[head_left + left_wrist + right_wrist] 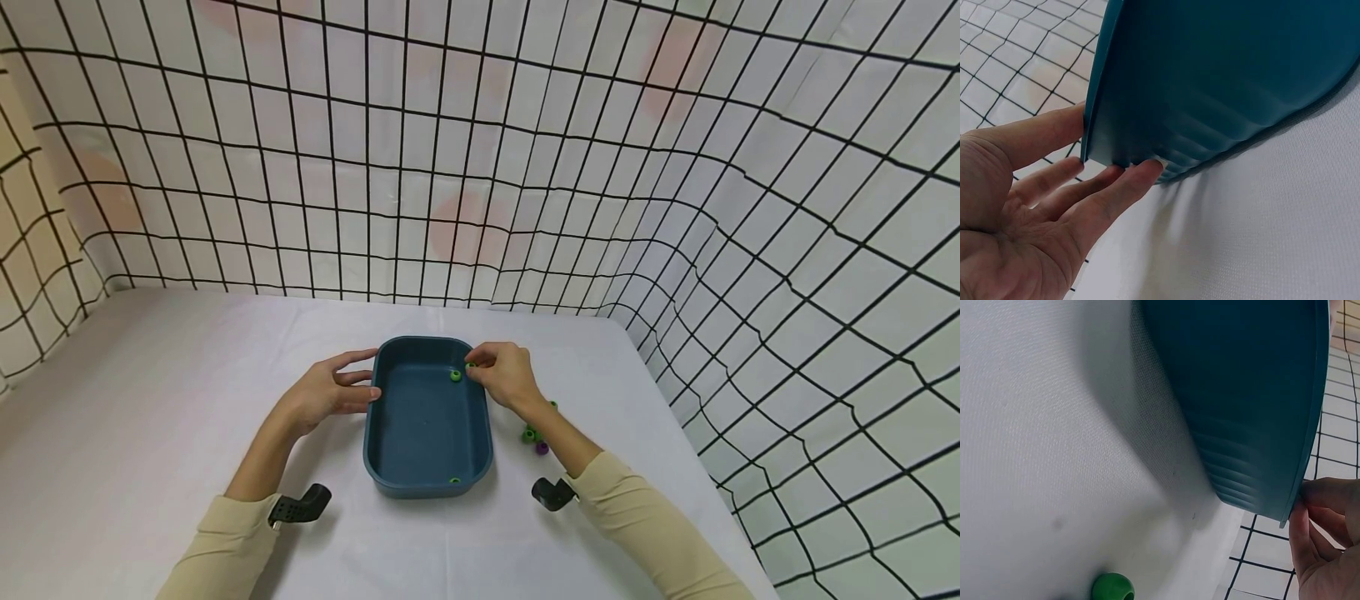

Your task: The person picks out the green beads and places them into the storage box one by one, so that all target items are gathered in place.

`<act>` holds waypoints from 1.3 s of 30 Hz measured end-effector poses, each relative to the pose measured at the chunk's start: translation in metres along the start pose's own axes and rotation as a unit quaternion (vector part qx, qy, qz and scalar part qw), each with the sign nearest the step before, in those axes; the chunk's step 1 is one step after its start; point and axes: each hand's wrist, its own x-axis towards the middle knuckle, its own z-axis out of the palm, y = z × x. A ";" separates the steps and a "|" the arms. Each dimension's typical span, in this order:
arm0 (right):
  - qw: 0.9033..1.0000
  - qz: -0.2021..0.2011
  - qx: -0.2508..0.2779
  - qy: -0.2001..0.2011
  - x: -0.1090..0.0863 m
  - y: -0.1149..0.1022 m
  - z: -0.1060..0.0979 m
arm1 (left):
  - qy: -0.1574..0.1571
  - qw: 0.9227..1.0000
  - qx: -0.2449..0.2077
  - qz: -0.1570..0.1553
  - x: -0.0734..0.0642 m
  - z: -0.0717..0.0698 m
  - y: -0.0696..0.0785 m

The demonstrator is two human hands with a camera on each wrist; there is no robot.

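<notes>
Right hand (506,375) pinching round green bead (471,365) at far right corner, dark blue rectangular tray (427,425); left hand (322,395) gripping left edge.

The right hand (506,373) partly hides one green bead (471,366); picture edges crop the blue tray (1210,69) in both wrist views and another green bead (1110,586) in the right.
</notes>
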 end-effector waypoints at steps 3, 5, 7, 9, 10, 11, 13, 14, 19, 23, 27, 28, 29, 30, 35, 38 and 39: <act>1.000 0.000 0.000 0.000 0.000 0.000 0.000 | -0.001 1.000 -0.002 0.000 0.000 0.000 0.000; 1.000 0.000 0.000 0.000 0.000 0.000 0.000 | -0.002 1.000 -0.004 0.000 0.000 0.000 0.000; 1.000 -0.001 0.000 0.000 0.001 0.000 0.000 | -0.002 1.000 -0.003 0.000 0.000 -0.001 0.000; 1.000 -0.001 0.001 -0.001 0.001 -0.001 0.000 | -0.001 1.000 -0.003 0.000 0.000 -0.001 0.000; 1.000 -0.001 0.002 -0.002 0.001 -0.001 0.000 | -0.001 1.000 -0.002 0.000 0.000 -0.001 -0.001; 1.000 0.000 0.002 -0.003 0.001 -0.001 -0.001 | 0.000 1.000 -0.001 0.001 0.000 -0.001 -0.001; 1.000 0.001 0.003 -0.004 0.001 -0.001 0.000 | 0.000 1.000 0.001 0.001 0.000 -0.001 -0.001; 1.000 0.002 0.002 -0.004 0.001 -0.001 0.000 | 0.000 1.000 0.001 0.002 0.000 -0.001 -0.001; 1.000 0.001 0.000 -0.001 0.001 0.000 0.000 | 0.001 1.000 0.005 0.003 0.000 -0.002 -0.001; 1.000 0.003 0.000 -0.002 0.001 0.000 0.000 | 0.001 1.000 0.006 0.004 0.001 -0.001 -0.001; 1.000 0.004 0.001 -0.002 0.001 0.000 0.000 | 0.000 1.000 0.005 0.003 0.001 -0.001 -0.002; 1.000 0.004 0.001 -0.002 0.001 0.000 0.000 | 0.000 1.000 0.004 0.002 0.001 -0.001 -0.002; 1.000 0.004 0.001 -0.001 0.000 0.000 0.000 | -0.001 1.000 0.004 0.002 0.001 -0.001 -0.002; 1.000 0.003 0.002 -0.001 0.000 0.000 0.000 | -0.001 1.000 0.002 0.002 0.001 -0.001 -0.002; 1.000 0.003 0.009 -0.002 0.000 0.000 -0.001 | -0.003 1.000 -0.004 0.001 0.001 -0.001 -0.001; 1.000 0.003 0.012 -0.002 0.000 0.001 -0.001 | -0.002 1.000 -0.005 0.000 0.001 -0.001 -0.001; 1.000 0.002 0.012 -0.002 0.000 0.001 -0.001 | -0.002 1.000 -0.004 0.001 0.001 -0.001 -0.001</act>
